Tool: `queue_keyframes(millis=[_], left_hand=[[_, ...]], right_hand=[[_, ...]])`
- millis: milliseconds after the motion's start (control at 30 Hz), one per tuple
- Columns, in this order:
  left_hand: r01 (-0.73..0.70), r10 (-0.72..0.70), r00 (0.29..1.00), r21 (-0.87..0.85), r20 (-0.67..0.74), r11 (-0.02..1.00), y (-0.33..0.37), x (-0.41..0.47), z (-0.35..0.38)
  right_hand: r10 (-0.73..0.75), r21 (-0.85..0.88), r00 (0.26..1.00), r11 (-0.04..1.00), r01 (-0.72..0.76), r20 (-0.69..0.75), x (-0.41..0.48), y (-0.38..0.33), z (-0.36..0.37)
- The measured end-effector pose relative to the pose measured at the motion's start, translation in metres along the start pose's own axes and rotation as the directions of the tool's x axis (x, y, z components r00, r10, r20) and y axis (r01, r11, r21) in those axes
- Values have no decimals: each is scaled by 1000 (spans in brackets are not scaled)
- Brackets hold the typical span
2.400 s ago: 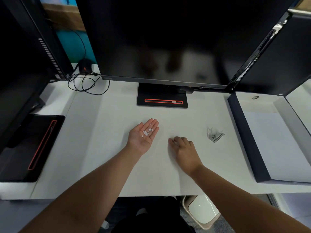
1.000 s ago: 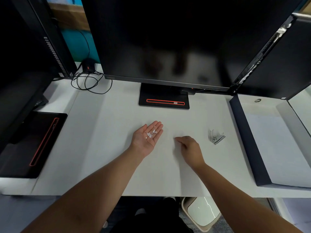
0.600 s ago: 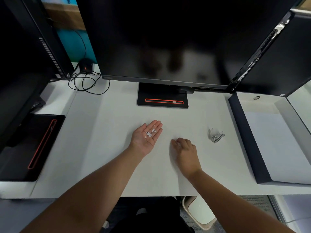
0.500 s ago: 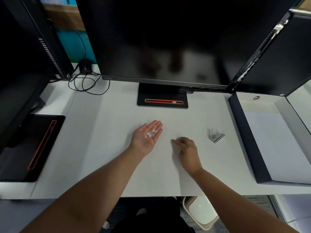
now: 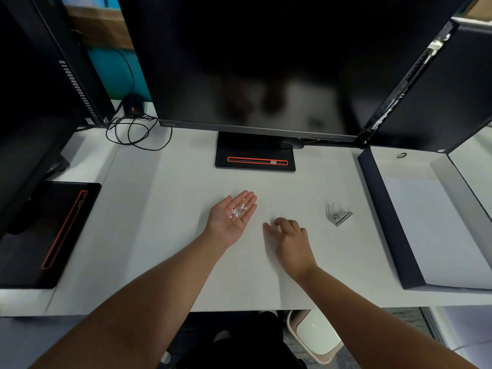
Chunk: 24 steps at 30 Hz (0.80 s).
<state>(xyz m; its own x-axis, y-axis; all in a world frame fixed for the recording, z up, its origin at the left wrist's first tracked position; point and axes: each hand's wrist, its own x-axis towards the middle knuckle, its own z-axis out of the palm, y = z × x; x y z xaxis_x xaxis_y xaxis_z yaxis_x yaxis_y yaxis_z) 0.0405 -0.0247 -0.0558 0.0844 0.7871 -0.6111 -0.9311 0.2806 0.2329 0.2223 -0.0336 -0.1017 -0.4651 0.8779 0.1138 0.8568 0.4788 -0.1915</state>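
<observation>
Left hand [image 5: 231,218]: palm up, fingers straight, small white pieces [image 5: 237,211] lying in it, mid-counter [image 5: 173,209]. Right hand [image 5: 290,242]: just right, palm down, fingers loosely bent, holding nothing.

My left hand [image 5: 231,219] lies palm up, fingers straight and together. Just right of it, my right hand [image 5: 291,242] is palm down, fingers loosely bent.
</observation>
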Motion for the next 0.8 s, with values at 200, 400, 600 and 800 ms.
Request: queue_keyframes(millis=[200,400,600,800], left_hand=[[7,-7,1000,30,-7,1000,-2,1,-2],[24,-23,1000,73,-14,997,-16,-1,0],[25,-25,1000,78,-2,997,-19,-3,6],[27,-27,1000,42,11,999,-17,-3,6]], right_hand=[[278,736,936,582,-345,218,26,3,-24],[244,834,924,407,-372,294,46,-19,-57],[313,764,923,531,-366,224,58,-26,-51],[354,695,925,630,-345,138,63,-27,-49]])
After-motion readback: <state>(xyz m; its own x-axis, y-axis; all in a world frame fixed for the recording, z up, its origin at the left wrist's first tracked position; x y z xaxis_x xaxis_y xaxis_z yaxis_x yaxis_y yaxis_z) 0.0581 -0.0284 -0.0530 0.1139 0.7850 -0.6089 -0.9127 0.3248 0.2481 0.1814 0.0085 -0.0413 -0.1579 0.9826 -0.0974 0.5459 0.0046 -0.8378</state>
